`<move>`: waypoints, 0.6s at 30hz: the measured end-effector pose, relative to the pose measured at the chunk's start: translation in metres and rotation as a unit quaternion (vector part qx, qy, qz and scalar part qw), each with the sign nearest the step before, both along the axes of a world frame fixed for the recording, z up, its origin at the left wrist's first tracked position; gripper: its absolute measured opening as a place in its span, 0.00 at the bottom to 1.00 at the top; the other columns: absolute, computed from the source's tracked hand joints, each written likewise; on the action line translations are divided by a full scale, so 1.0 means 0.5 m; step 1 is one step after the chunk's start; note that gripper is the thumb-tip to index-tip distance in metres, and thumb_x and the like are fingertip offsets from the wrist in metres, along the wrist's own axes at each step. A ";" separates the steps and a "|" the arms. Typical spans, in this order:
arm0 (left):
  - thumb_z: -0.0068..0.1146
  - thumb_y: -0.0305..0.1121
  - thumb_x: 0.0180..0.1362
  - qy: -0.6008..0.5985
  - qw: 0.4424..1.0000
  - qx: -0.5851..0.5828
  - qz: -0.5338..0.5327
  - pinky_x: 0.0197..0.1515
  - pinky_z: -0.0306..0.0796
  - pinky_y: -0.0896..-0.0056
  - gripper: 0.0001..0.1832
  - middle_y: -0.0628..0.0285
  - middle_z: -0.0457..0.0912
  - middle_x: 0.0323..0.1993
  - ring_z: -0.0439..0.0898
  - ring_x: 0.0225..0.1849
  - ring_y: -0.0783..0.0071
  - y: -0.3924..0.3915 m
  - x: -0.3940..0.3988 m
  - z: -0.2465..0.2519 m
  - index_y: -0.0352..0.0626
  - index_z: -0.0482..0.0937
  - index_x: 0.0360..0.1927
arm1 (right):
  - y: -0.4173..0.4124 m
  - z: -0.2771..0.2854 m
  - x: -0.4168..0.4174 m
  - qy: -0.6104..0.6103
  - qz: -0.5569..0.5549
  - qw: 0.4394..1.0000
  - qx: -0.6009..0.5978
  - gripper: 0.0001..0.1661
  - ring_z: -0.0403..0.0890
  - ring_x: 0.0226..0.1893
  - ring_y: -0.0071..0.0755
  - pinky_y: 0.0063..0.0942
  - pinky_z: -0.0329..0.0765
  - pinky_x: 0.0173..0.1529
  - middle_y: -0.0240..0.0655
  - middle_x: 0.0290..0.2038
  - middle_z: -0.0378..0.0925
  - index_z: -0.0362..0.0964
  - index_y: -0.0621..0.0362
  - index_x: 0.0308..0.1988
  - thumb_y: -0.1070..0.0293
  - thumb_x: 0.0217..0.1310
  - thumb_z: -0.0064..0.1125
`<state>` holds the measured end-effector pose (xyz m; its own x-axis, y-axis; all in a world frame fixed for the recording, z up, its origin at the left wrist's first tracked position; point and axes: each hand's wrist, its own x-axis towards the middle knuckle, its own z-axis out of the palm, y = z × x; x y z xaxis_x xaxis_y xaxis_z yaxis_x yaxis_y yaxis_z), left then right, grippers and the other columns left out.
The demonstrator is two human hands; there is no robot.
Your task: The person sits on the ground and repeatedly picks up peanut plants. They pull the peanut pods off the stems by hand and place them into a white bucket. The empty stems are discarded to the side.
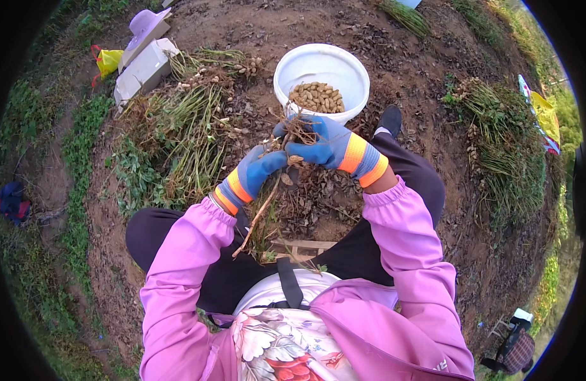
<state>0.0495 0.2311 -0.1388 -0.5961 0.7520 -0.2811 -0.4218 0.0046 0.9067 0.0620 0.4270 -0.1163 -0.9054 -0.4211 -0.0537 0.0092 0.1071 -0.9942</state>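
Note:
Both my hands wear blue coated work gloves with orange cuffs and meet in front of my lap. My left hand (262,166) grips the lower part of a peanut plant, whose brown stem (259,214) hangs down between my legs. Around the plant's tangled roots (300,129), my right hand (319,140) is closed, its fingers partly hidden. A few peanut pods (295,160) dangle beneath my right thumb. Just beyond my hands stands a white plastic tub (355,78), with a heap of unshelled peanuts (317,97) at its bottom.
Pulled peanut plants (178,138) lie piled at left, and another pile (505,147) at right. Cardboard boxes (143,71) with a lilac hat (145,21) and a yellow bag (109,62) stand far left. Another person (514,350) is at lower right.

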 end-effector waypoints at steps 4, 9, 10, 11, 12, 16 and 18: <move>0.49 0.46 0.53 0.019 1.000 0.014 0.012 0.33 0.72 0.75 0.24 0.60 0.78 0.27 0.78 0.28 0.74 -0.005 0.006 0.000 0.35 0.73 0.44 | -0.008 0.006 0.003 0.000 -0.001 0.999 -0.034 0.19 0.73 0.41 0.22 0.24 0.70 0.48 0.31 0.39 0.74 0.69 0.61 0.45 0.68 0.52 0.59; 0.51 0.49 0.54 0.003 1.000 -0.006 0.012 0.32 0.72 0.76 0.24 0.61 0.78 0.26 0.77 0.28 0.76 -0.006 -0.006 -0.001 0.35 0.75 0.40 | -0.021 -0.038 -0.007 0.046 -0.070 0.996 0.022 0.17 0.73 0.39 0.20 0.22 0.71 0.46 0.29 0.36 0.75 0.70 0.61 0.42 0.70 0.50 0.59; 0.51 0.49 0.54 0.002 1.000 -0.004 0.022 0.32 0.71 0.76 0.24 0.61 0.78 0.26 0.77 0.28 0.76 -0.006 -0.004 -0.004 0.36 0.75 0.40 | -0.020 -0.040 -0.009 0.080 -0.065 0.994 0.047 0.16 0.73 0.38 0.20 0.22 0.71 0.46 0.29 0.36 0.75 0.70 0.60 0.42 0.70 0.50 0.59; 0.51 0.49 0.54 0.002 1.000 -0.003 0.031 0.32 0.71 0.77 0.24 0.61 0.78 0.26 0.77 0.28 0.76 -0.007 -0.003 -0.004 0.36 0.75 0.40 | -0.020 -0.043 -0.011 0.114 -0.059 0.989 0.072 0.16 0.73 0.38 0.20 0.21 0.71 0.46 0.29 0.36 0.75 0.71 0.60 0.42 0.70 0.50 0.59; 0.53 0.49 0.54 0.005 1.000 -0.003 0.025 0.32 0.70 0.78 0.23 0.63 0.78 0.28 0.76 0.28 0.78 -0.006 -0.005 0.000 0.36 0.75 0.41 | -0.024 -0.048 -0.010 0.117 -0.077 0.988 0.065 0.16 0.73 0.38 0.19 0.21 0.71 0.45 0.29 0.35 0.74 0.71 0.60 0.42 0.71 0.50 0.59; 0.56 0.48 0.53 0.009 0.997 0.003 0.077 0.32 0.70 0.78 0.23 0.65 0.78 0.30 0.75 0.29 0.79 0.007 -0.003 -0.009 0.37 0.74 0.41 | -0.036 -0.041 -0.005 0.003 -0.137 0.990 -0.040 0.15 0.72 0.37 0.19 0.21 0.72 0.43 0.29 0.35 0.74 0.70 0.61 0.41 0.71 0.50 0.59; 0.57 0.48 0.53 0.035 0.996 0.008 0.087 0.33 0.69 0.77 0.23 0.66 0.77 0.31 0.75 0.30 0.80 0.011 -0.006 -0.020 0.37 0.74 0.41 | -0.036 -0.029 -0.006 0.005 -0.128 0.991 -0.049 0.15 0.72 0.36 0.19 0.21 0.72 0.41 0.29 0.34 0.74 0.70 0.61 0.40 0.71 0.50 0.59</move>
